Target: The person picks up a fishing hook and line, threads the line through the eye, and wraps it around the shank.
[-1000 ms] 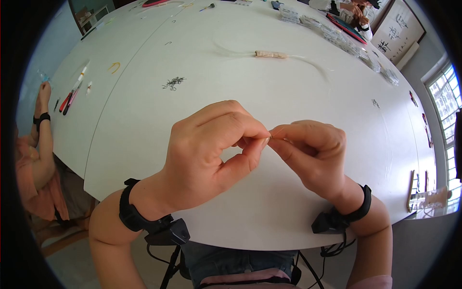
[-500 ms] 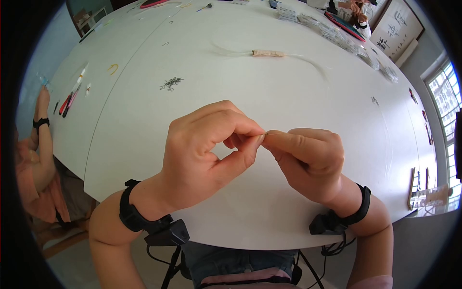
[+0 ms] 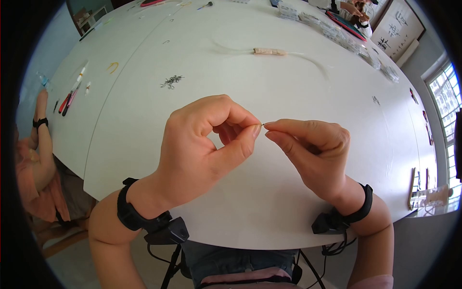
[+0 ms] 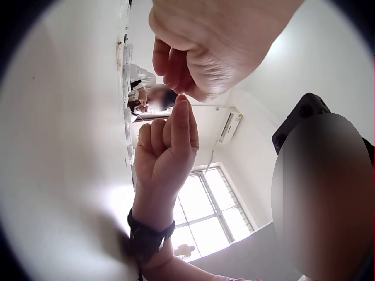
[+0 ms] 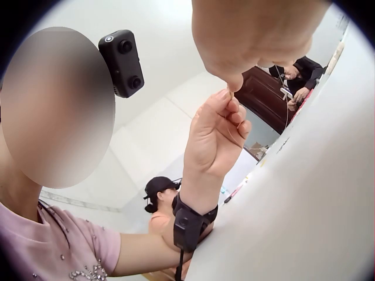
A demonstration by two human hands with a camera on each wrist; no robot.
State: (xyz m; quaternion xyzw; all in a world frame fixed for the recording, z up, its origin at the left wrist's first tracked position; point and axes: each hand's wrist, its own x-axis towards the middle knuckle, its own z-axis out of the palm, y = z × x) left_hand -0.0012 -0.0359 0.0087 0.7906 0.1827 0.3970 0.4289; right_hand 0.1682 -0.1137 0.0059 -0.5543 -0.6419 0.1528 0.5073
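Above the white round tabletop [image 3: 288, 96], the left hand [image 3: 202, 144] and right hand [image 3: 313, 154] have drawn slightly apart since a second ago, when their fingertips were pressed together. That bares a tiny thin metal wire piece [image 3: 263, 124] between them. Each grip pinches one end, thumb against forefinger, in mid-air. The fine handwork looks mid-course, well clear of the scatter of small dark metal hooks [image 3: 172, 82].
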